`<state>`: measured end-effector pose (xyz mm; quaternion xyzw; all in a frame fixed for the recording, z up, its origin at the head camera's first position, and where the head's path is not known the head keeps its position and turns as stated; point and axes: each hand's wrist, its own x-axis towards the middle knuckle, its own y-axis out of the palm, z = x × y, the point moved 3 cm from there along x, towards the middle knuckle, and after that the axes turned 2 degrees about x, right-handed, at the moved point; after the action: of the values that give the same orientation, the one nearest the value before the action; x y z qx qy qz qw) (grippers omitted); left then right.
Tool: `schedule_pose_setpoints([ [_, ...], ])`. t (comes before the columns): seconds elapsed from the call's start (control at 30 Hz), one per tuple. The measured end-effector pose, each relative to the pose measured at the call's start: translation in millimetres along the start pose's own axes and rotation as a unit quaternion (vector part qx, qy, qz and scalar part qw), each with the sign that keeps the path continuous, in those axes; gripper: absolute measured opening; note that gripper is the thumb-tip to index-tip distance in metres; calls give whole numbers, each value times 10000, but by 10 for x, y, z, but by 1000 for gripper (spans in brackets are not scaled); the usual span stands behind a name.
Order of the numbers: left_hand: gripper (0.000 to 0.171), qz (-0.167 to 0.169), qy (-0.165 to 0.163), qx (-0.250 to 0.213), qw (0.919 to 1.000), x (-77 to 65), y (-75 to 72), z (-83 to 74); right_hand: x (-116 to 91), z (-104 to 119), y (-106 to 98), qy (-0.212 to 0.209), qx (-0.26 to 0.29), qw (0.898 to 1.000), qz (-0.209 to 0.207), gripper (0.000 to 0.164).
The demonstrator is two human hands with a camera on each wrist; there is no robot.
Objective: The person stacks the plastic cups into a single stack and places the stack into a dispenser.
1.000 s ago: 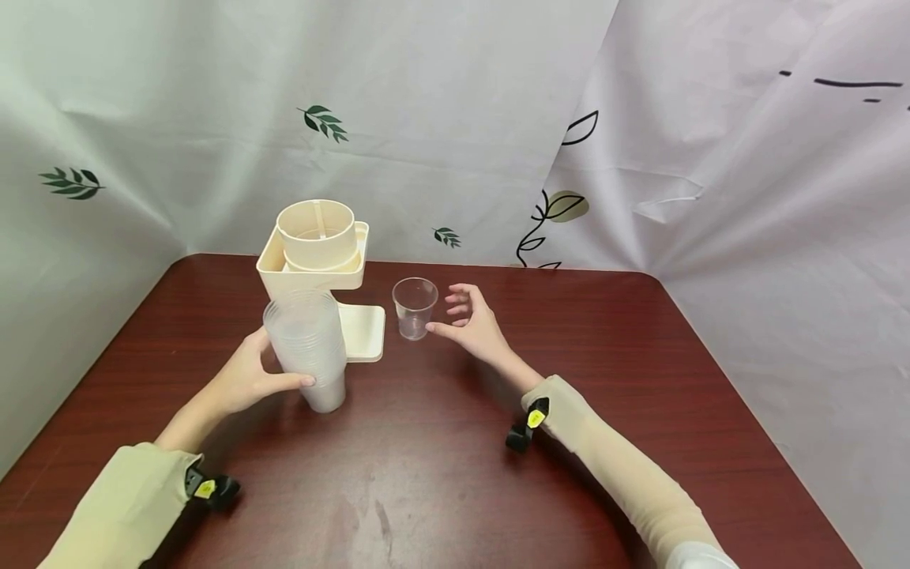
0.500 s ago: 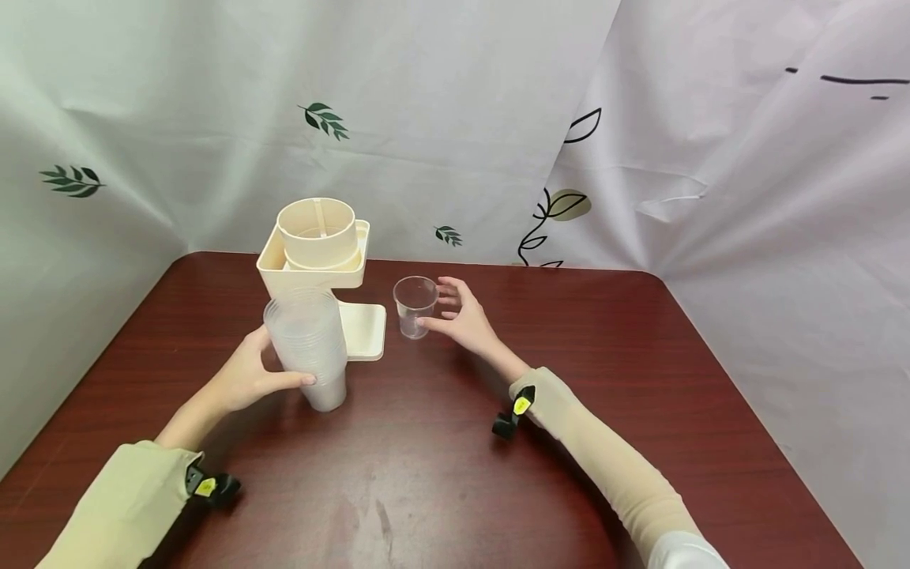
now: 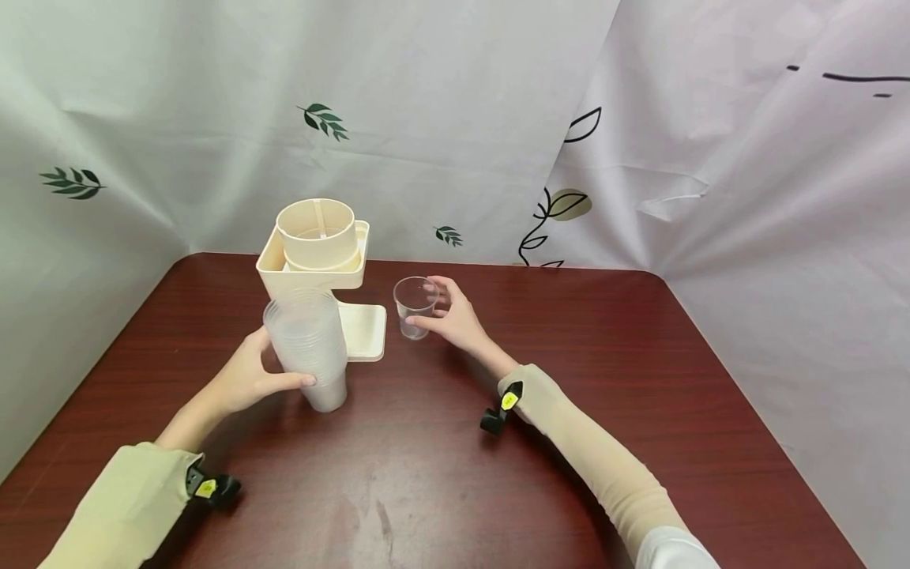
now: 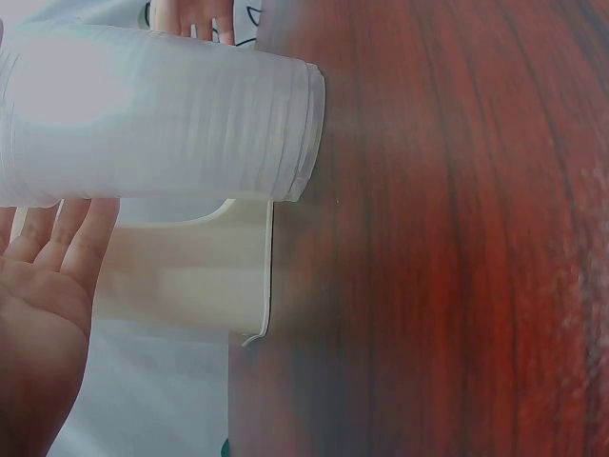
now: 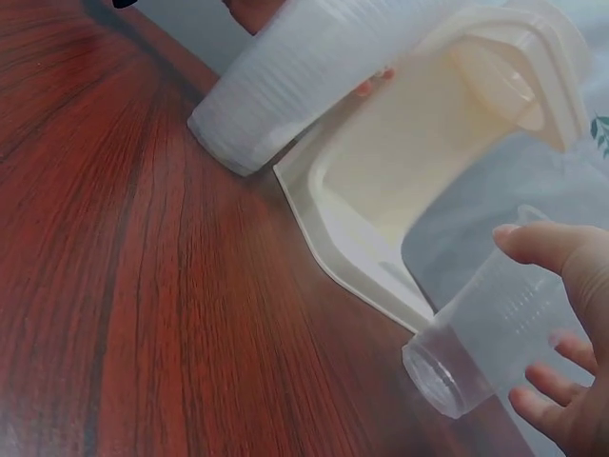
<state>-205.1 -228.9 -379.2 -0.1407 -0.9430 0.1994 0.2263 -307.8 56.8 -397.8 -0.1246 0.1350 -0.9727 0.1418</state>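
A tall stack of clear plastic cups (image 3: pixel 309 344) stands in front of a cream-coloured stand. My left hand (image 3: pixel 245 375) grips the stack low down, thumb across its near side; in the left wrist view, fingers (image 4: pixel 90 238) reach behind it. A single clear plastic cup (image 3: pixel 414 304) stands upright to the right. Around it is my right hand (image 3: pixel 458 320), thumb in front and fingers on the far side. In the right wrist view these fingers (image 5: pixel 550 383) are spread beside the cup; whether they touch it cannot be told.
The cream stand (image 3: pixel 310 278) has a round holder on top and a flat base plate (image 3: pixel 364 332) jutting right, between the stack and the single cup. All stand on a dark red wooden table (image 3: pixel 455 458). A pale leaf-patterned cloth (image 3: pixel 455 134) hangs behind the table.
My right hand has moved left, from beside the single cup to around it. The single cup stays put. My left hand and the stack have not visibly moved.
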Motion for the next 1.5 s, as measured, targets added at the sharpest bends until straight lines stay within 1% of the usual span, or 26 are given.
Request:
schedule_pose_setpoints([
  [0.27, 71, 7, 18, -20, 10000, 3, 7, -5, 3, 2, 15, -107, -49, 9999, -3, 69],
  [0.67, 71, 14, -6, 57, 10000, 0, 6, -14, 5, -6, 7, -98, 32, 9999, -89, 65],
  [0.73, 71, 18, 4, 39, 10000, 1, 6, -15, -6, 23, 1, -102, -2, 9999, -96, 64],
  [0.97, 71, -7, 34, -32, 10000, -2, 5, -13, -152, 385, -16, -111, 8, 9999, -80, 62],
  [1.0, 71, -15, 36, -31, 10000, -2, 4, -11, -162, 407, -17, -123, -22, 9998, -121, 61],
  [1.07, 71, -25, 33, -21, 10000, -3, 3, -9, -167, 419, -18, -133, 17, 9997, -219, 59],
  [1.17, 70, -22, 31, -19, 10000, -2, 2, -7, -126, 336, -19, -174, -108, 9989, -427, 59],
  [1.33, 70, -7, 3, -23, 10000, -5, 1, -4, -73, 233, -21, -412, -260, 9967, -643, 58],
  [1.37, 71, -9, -5, -17, 10000, -7, 1, -3, -76, 243, -23, -469, -231, 9965, -658, 58],
  [1.43, 71, -12, -11, -23, 10000, -10, 2, -4, -124, 370, -25, -457, -136, 9969, -625, 58],
  [1.5, 71, -16, -11, -35, 10000, -11, 3, -5, -132, 404, -25, -510, -129, 9965, -650, 58],
])
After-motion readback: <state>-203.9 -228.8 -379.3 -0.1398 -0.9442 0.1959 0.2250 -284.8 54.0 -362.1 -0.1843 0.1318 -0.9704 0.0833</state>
